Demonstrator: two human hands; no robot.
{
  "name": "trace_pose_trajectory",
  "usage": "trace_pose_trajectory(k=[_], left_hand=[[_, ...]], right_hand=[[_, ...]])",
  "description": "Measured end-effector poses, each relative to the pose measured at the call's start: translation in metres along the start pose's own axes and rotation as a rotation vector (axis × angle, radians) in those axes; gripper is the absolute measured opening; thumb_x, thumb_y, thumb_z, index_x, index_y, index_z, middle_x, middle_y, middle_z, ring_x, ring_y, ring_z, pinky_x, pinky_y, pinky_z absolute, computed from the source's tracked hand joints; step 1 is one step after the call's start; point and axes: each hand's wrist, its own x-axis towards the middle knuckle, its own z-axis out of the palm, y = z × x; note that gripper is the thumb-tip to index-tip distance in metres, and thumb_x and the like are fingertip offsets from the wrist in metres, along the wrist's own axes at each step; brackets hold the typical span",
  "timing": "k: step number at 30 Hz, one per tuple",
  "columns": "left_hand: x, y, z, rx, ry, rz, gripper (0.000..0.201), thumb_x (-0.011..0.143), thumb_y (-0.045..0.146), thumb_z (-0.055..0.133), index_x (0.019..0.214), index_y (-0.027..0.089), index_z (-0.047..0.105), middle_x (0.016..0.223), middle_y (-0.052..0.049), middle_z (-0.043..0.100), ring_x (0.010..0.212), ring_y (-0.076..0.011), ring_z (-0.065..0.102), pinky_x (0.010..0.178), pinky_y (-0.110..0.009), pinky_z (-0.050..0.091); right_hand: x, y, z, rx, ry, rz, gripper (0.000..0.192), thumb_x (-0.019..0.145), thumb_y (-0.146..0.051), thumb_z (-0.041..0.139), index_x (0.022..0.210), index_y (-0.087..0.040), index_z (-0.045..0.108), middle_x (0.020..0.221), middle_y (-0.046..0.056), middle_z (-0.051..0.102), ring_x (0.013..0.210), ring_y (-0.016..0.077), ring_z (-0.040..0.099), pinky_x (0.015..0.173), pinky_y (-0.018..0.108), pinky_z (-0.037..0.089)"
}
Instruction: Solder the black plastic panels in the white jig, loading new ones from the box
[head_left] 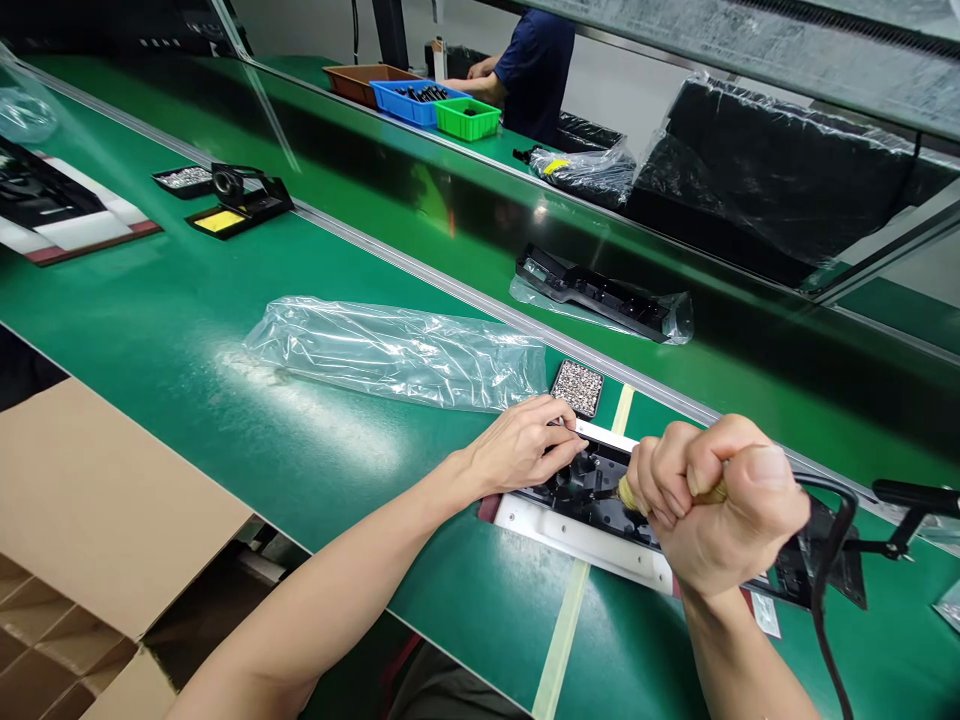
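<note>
My right hand [720, 500] is wrapped round a soldering iron with a yellow handle [628, 492] and a black cord. Its dark tip points left, down into a long black plastic housing [611, 470]. That housing lies in a white fixture [585, 535] with reddish ends. At the housing's left end, my left hand [529, 445] has its thumb and fingers drawn together over the far edge; anything between the fingertips is too small to make out. Just beyond the left hand stands a small black tray [577, 388] of tiny metal pieces.
A clear plastic bag [405, 355] lies left of the fixture. Beyond the rail rests a bagged black housing [600, 290]. Farther left is a soldering stand [240, 200] with a yellow sponge. Across the bench, a person [536, 70] works by coloured bins [469, 118]. A cardboard box [97, 500] is at lower left.
</note>
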Motion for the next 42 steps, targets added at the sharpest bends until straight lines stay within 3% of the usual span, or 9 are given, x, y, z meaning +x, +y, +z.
trace_pose_trajectory(k=[42], left_hand=[[-0.0012,-0.0013,-0.0002,0.005,-0.012,0.005,0.035,0.108,0.029,0.050,0.089,0.014,0.076,0.108,-0.009,0.068,0.093,-0.0202,0.063,0.089,-0.038,0.052]], right_hand=[[-0.0028,0.0007,0.0008,0.001,-0.030,-0.041,0.043,0.093,-0.039,0.059,0.057,-0.020,0.046,0.044,-0.006,0.033,0.034,0.0062,0.024,0.032,0.018,0.021]])
